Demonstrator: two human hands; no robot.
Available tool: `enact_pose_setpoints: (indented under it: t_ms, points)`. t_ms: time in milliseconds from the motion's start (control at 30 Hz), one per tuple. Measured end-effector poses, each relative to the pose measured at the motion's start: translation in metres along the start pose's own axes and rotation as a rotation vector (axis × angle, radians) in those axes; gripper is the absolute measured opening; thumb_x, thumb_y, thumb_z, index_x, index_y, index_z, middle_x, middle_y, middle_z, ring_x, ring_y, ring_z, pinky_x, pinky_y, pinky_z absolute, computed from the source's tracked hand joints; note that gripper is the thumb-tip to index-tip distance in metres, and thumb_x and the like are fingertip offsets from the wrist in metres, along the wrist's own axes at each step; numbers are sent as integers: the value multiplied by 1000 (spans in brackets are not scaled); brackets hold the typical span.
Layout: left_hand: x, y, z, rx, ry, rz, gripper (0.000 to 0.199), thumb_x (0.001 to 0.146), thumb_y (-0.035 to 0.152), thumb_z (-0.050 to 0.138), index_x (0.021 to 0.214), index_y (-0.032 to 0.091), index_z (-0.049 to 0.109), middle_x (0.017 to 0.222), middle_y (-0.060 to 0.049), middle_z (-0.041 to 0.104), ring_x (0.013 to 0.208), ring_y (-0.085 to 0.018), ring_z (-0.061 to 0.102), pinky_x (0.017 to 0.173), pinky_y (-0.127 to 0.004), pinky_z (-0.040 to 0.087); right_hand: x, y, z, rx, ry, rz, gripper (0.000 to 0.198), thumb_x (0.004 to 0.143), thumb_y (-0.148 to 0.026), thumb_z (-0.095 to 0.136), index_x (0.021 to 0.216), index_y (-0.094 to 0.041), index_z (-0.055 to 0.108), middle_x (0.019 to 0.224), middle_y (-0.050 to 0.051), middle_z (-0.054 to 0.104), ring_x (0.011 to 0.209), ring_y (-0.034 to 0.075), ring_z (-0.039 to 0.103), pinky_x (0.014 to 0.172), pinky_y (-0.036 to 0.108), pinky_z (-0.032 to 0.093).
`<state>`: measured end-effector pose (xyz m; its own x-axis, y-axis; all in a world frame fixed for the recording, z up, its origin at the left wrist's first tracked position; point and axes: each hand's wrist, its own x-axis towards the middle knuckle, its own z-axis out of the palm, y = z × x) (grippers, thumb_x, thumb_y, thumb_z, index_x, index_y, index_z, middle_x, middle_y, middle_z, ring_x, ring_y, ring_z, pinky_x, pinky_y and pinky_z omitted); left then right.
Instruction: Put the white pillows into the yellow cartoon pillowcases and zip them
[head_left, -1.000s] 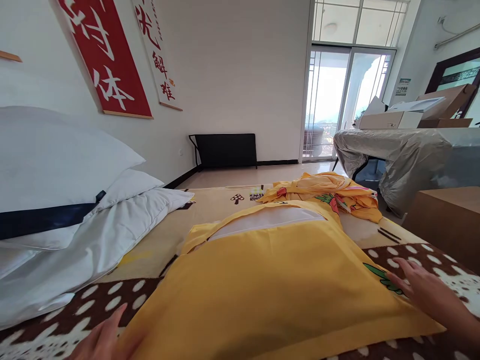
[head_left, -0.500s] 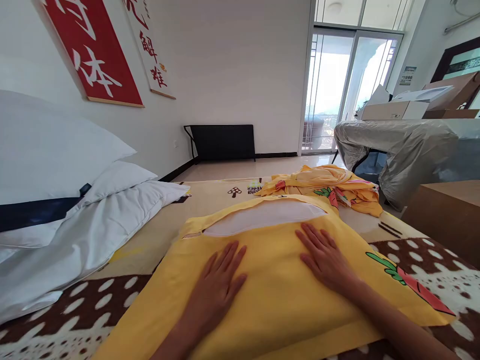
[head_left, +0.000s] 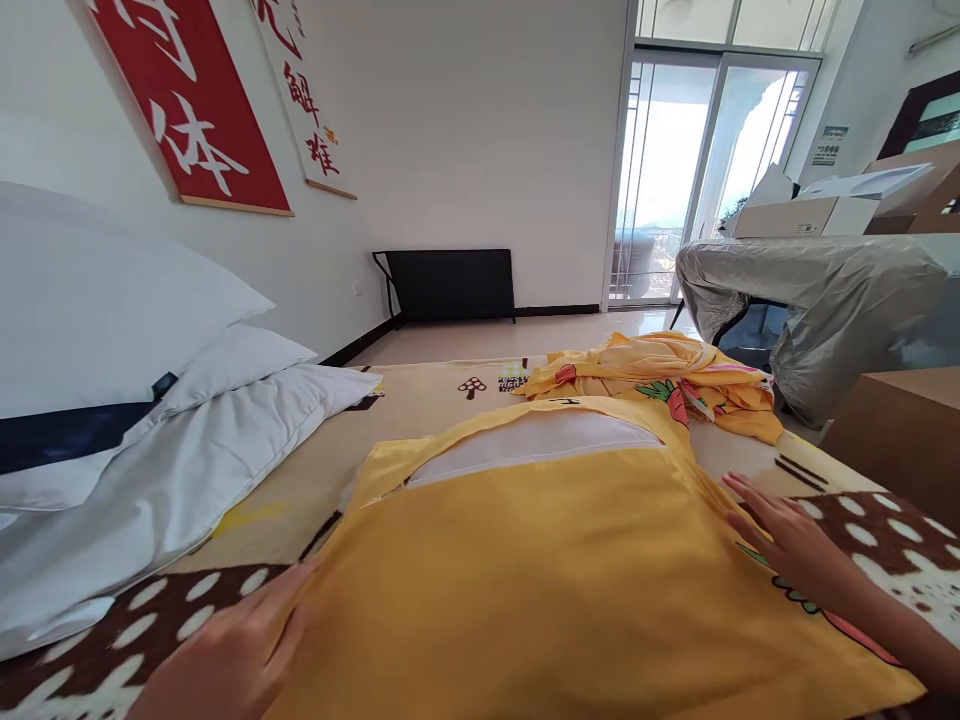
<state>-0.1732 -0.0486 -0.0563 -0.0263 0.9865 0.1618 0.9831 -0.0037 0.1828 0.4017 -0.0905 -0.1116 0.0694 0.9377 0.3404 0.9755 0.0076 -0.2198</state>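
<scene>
A yellow pillowcase [head_left: 517,570] with a pillow inside lies in front of me. Its far end gapes, and the white pillow [head_left: 536,445] shows through the long slit. My left hand [head_left: 232,640], somewhat blurred, rests along the case's left edge with fingers stretched out and the thumb apart. Over on the right edge, my right hand [head_left: 795,545] is open, its fingers extended beside the bulging side. A printed carrot on the case is partly covered by my right hand and forearm. Neither hand holds anything that I can see.
White pillows [head_left: 217,450] are piled at the left. Beyond the pillowcase sits crumpled orange-yellow fabric [head_left: 652,365] with carrot prints. The patterned blanket [head_left: 427,385] covers the bed. At right stand a cardboard box [head_left: 900,420] and a plastic-covered table [head_left: 817,270] bearing boxes.
Both hands have moved outward from the top of the pillowcase, the left to its left edge and the right to its right edge. The case's sides are drawn in slightly.
</scene>
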Motion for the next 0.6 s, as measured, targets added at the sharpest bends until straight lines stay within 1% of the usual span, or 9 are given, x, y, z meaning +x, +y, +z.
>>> enact_pose_setpoints:
  t_ms: [67,133,200,267,333,400,433,500,600]
  points:
    - [31,59,-29,-78,123,176,55,82,44,30,124,20,55,128,-5,59,113,-27,58,93,-42,48,43,-45,-21,65,115,-117,54,91,-49,34,135,-21,44,139,11,47,129,26,44,104,45,37]
    - [64,119,-45,-129,159,319,55,80,35,34,130,15,48,136,-8,52,121,-25,51,101,-39,42,86,-97,-36,124,134,-239,51,91,-43,38,136,-19,42,140,10,46,131,23,42,106,42,35]
    - [97,169,-45,-184,145,398,60,77,25,38,135,11,40,143,-10,43,129,-24,43,107,-37,34,121,-143,-41,147,140,-278,47,90,-34,41,134,-18,45,142,10,44,133,23,39,106,42,33]
    - [123,202,-31,-236,100,399,61,78,24,39,138,11,36,144,-10,41,129,-24,43,108,-37,33,145,-172,-34,162,122,-264,44,90,-29,41,132,-18,48,140,10,47,131,22,41,105,41,33]
    - [141,217,-9,-252,68,394,60,82,27,39,139,12,35,145,-11,40,130,-25,41,109,-39,32,157,-183,-16,159,73,-240,43,90,-27,39,130,-18,49,138,11,49,130,22,42,104,41,33]
    - [149,215,16,-253,16,392,57,84,34,39,137,12,40,143,-11,41,132,-25,39,110,-42,30,158,-180,6,161,4,-199,43,91,-29,37,130,-18,49,137,10,50,130,22,42,105,42,31]
    - [150,210,27,-255,-16,394,56,84,37,39,135,13,43,143,-11,42,133,-25,38,111,-43,29,156,-176,16,173,-19,-169,43,91,-30,36,131,-19,50,137,10,50,130,22,42,106,42,30]
    - [147,196,45,-269,-63,403,56,85,41,39,134,16,46,143,-8,42,134,-23,36,112,-41,28,151,-166,32,210,-10,-112,43,91,-29,34,130,-20,50,138,7,50,131,19,41,108,40,28]
    - [139,175,56,-303,-61,405,57,84,36,36,137,17,42,145,-4,39,135,-18,35,114,-35,25,146,-156,39,223,80,-59,40,88,-23,37,122,-23,57,135,4,54,128,17,44,107,36,28]
